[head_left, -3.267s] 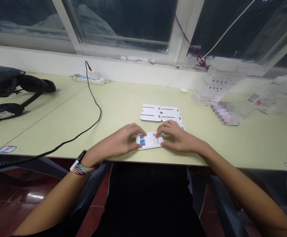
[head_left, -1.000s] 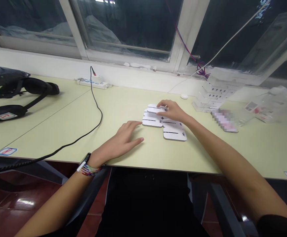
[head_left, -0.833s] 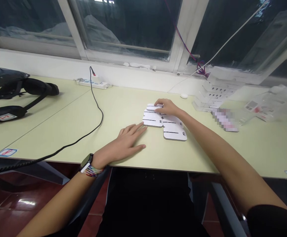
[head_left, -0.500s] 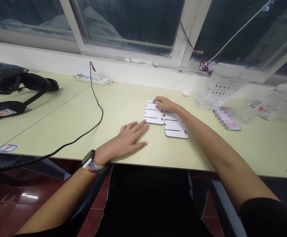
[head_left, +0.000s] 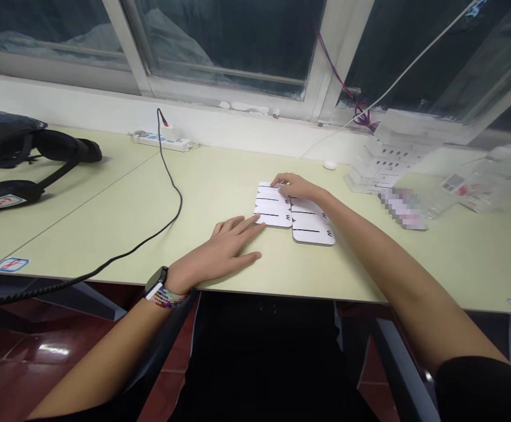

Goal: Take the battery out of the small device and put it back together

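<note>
In the head view, white cards (head_left: 303, 218) lie flat in two columns on the bench (head_left: 220, 176). The left hand (head_left: 224, 252) has its grip spread, fingertips at the left column's nearest card. The right hand (head_left: 297, 187) bends over the farthest; I cannot tell whether its grip is clamped. Seemingly light, stiff, perhaps slippery, they suit holding by opposite edges.

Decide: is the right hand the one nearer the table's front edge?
No, the left hand lies by the table's front edge, the right hand at the far end of the white pieces.
</note>
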Available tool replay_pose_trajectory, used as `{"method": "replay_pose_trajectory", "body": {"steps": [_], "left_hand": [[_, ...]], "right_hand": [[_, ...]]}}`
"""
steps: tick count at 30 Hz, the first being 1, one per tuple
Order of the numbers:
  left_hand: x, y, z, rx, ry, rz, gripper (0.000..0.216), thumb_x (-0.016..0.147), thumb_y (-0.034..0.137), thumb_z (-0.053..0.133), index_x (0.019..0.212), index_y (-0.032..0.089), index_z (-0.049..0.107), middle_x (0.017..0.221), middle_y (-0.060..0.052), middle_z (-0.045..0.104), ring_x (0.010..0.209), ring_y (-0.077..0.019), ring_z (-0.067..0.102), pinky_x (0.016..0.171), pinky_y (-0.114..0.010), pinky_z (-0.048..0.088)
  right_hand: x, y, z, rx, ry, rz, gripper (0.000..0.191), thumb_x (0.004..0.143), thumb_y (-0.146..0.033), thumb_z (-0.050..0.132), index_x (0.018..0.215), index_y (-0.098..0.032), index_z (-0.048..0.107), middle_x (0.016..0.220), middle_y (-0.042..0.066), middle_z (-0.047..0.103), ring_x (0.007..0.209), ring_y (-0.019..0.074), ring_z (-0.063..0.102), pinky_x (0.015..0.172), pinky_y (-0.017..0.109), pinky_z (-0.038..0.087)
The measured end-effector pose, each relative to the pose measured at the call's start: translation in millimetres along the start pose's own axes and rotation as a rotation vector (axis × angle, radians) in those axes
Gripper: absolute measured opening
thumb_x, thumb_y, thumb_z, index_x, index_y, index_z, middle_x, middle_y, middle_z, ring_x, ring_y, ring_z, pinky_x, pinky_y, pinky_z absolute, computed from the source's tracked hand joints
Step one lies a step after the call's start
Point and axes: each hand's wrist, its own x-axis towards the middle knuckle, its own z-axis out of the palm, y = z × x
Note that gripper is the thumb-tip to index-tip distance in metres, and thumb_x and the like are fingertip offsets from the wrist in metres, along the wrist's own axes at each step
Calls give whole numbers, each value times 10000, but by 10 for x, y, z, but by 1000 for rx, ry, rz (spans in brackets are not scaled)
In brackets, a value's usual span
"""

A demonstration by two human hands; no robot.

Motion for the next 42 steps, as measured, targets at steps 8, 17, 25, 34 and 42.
{"method": "replay_pose_trajectory", "body": {"steps": [8, 17, 25, 34, 42], "left_hand": [[-22, 55, -28, -63, 75, 39, 560, 1094, 504, 562, 1626, 359, 468, 1755, -71, 381, 1593, -391, 306, 1271, -618, 353], [-33, 65, -38, -124, 110, 79, 424, 1093, 462, 563, 1499, 342, 579, 1570, -91, 491, 1483, -352, 465, 1248, -560, 415], [-14, 44, -34, -161, 148, 138, 337, 1086, 425, 571, 1395, 321, 659, 1447, -86, 565, 1388, -324, 547, 1224, -522, 454], [-11, 37, -27, -66, 134, 147, 465, 1110, 368, 550, 1575, 357, 548, 1673, -44, 492, 1524, -337, 393, 1257, -549, 397], [0, 108, -62, -153, 184, 198, 223, 1013, 288, 661, 1234, 273, 686, 1275, -70, 663, 1248, -291, 608, 1075, -435, 515]], "right_hand": [[-137, -50, -1, -2, -17, -4, 379, 777, -184, 641, 1136, -255, 738, 1408, 106, 674, 1311, 341, 606, 1160, 587, 466], [-278, -165, 12, -14, -45, -18, 357, 799, -198, 637, 1133, -272, 741, 1387, 86, 676, 1312, 341, 607, 1116, 554, 489], [-399, -288, 6, -31, -59, -25, 332, 818, -193, 647, 1122, -291, 739, 1372, 76, 687, 1312, 347, 611, 1121, 571, 487], [-585, -402, 83, -64, 156, -129, 325, 921, -228, 588, 1223, -256, 705, 1373, 108, 669, 1316, 336, 589, 1150, 561, 449], [-1707, -833, 627, -444, 162, -559, 237, 1026, -354, 659, 1186, -184, 701, 1232, 181, 708, 1137, 355, 633, 1014, 547, 523]]}}
